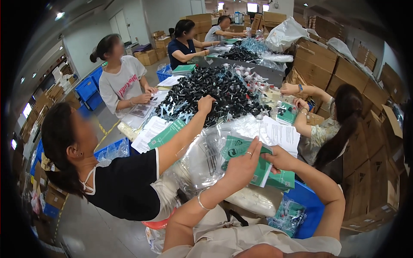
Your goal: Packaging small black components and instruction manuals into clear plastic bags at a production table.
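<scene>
My left hand, with a ring and a bracelet, has its fingers straight and close together along a green booklet. Clear plastic with dark printed symbols covers its left part; whether the booklet is inside a bag I cannot tell. Thumb and fingers of my right hand pinch the booklet's right edge. More green booklets lie just under it. Clear plastic bags spread to the left of my hands. Printed white sheets lie beyond my right hand.
A big heap of black parts fills the table's middle. At left, a co-worker in black reaches into it. Another co-worker works at right; more stand farther back. A blue bin with bagged items sits below my right arm. Cardboard boxes are stacked at right.
</scene>
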The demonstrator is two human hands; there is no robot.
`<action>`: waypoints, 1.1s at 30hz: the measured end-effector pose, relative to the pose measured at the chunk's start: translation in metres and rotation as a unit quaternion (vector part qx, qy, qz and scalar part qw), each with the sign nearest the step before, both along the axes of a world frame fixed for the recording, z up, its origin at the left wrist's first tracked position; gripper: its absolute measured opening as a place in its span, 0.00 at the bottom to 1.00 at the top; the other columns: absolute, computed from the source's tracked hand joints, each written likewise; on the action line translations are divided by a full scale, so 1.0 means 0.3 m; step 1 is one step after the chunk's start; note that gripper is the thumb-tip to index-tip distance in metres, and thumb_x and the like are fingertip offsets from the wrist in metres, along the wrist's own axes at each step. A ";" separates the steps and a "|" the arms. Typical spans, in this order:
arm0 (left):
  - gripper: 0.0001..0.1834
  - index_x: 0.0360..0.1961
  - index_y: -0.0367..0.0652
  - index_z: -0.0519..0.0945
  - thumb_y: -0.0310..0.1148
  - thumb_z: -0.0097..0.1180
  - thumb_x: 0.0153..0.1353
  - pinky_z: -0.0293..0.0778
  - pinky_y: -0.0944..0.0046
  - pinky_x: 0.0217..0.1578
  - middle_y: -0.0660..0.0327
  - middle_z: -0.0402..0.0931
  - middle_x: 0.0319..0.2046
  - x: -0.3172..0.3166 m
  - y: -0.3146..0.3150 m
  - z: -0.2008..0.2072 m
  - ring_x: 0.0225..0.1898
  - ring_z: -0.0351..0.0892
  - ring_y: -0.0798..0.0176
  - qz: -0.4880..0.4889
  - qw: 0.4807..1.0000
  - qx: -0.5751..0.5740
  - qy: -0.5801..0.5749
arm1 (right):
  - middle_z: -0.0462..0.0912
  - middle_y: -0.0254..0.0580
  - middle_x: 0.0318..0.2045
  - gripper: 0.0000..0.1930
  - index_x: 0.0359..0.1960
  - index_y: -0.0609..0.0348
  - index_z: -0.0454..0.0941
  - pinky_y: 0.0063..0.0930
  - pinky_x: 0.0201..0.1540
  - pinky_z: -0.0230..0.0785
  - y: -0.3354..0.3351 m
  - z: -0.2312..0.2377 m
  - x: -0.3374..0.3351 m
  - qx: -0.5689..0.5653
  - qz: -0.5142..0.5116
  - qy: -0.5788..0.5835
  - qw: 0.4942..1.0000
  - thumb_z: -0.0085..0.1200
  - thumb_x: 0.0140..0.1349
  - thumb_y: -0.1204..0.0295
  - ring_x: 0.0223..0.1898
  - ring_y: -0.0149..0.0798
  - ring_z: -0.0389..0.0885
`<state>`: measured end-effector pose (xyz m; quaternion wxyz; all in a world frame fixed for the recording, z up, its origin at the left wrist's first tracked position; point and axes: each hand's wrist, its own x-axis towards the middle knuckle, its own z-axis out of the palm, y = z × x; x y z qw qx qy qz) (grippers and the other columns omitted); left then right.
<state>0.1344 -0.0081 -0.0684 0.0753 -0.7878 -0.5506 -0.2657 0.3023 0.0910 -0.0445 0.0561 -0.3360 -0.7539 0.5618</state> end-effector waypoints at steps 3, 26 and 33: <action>0.38 0.60 0.29 0.59 0.21 0.51 0.43 0.72 0.65 0.20 0.43 0.54 0.64 0.007 -0.009 0.015 0.22 0.79 0.60 0.003 1.000 0.007 0.022 | 0.72 0.37 0.13 0.10 0.36 0.66 0.70 0.21 0.10 0.62 0.049 -0.055 -0.030 -0.036 -0.133 0.085 0.987 0.41 0.67 0.70 0.09 0.27 0.69; 0.30 0.56 0.33 0.66 0.24 0.50 0.47 0.72 0.66 0.17 0.47 0.58 0.63 -0.005 0.012 0.026 0.18 0.78 0.64 0.037 0.997 0.026 0.063 | 0.71 0.36 0.10 0.11 0.31 0.65 0.72 0.20 0.10 0.60 0.055 0.012 0.006 -0.084 0.041 0.020 0.995 0.41 0.67 0.70 0.09 0.27 0.69; 0.29 0.55 0.34 0.68 0.26 0.51 0.47 0.72 0.67 0.17 0.47 0.59 0.62 0.023 -0.008 0.035 0.17 0.77 0.65 0.023 0.999 0.012 0.047 | 0.74 0.38 0.17 0.10 0.38 0.67 0.72 0.20 0.14 0.65 0.051 -0.062 -0.027 -0.129 0.025 0.051 0.990 0.38 0.66 0.75 0.13 0.28 0.73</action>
